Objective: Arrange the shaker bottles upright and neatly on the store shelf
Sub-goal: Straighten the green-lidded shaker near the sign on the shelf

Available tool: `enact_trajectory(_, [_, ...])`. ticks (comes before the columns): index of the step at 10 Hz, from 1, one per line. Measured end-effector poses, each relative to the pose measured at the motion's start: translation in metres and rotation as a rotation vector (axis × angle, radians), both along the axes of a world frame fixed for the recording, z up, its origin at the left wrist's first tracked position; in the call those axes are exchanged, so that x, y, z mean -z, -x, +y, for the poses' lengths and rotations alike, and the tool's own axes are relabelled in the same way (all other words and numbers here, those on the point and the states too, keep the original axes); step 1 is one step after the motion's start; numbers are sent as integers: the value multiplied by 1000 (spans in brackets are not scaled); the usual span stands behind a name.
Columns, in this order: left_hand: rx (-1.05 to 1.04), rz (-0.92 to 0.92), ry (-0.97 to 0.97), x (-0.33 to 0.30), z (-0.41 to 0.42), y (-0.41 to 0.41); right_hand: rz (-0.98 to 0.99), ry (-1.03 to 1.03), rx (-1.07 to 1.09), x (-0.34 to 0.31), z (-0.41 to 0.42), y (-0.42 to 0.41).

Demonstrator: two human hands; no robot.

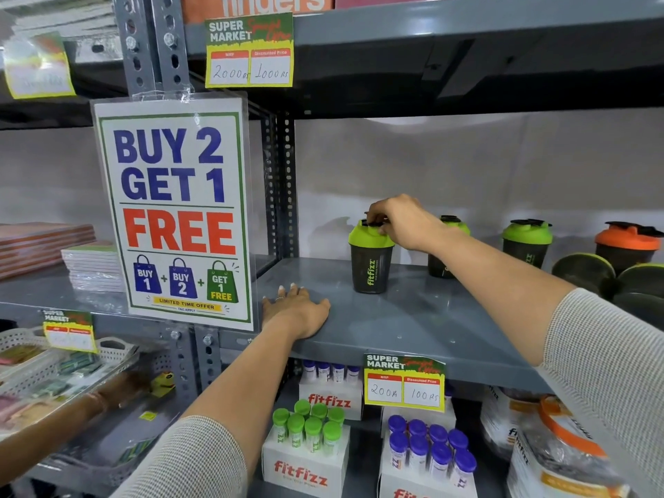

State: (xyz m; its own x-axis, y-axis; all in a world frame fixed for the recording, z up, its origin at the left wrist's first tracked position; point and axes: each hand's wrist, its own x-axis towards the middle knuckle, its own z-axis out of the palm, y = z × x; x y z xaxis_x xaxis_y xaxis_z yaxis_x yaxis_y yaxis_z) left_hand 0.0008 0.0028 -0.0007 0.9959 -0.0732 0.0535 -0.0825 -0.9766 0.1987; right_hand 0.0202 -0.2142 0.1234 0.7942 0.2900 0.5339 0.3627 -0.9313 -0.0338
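Note:
A dark shaker bottle with a green lid [370,267] stands upright on the grey shelf [413,328], left of the others. My right hand [399,219] grips its lid from above. My left hand [296,312] lies flat and open on the shelf's front left. Behind my right forearm stands a second green-lidded shaker [445,246], partly hidden. Further right stand a third green-lidded shaker [526,244] and an orange-lidded shaker [627,246], both upright. At the far right, other shakers lie on their sides [584,273], bottoms facing me.
A "Buy 2 Get 1 Free" sign [174,210] hangs on the upright post left of the shelf. Price tags [404,382] hang on the shelf edges. Below are boxes of tubes with green [309,425] and purple caps [431,447]. Another person's arm [72,407] reaches in at lower left.

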Motion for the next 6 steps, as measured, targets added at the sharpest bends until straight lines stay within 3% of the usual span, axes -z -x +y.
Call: enact_trajectory(6, [-11, 4, -11, 0, 0, -1, 8, -96, -26, 1, 2, -2])
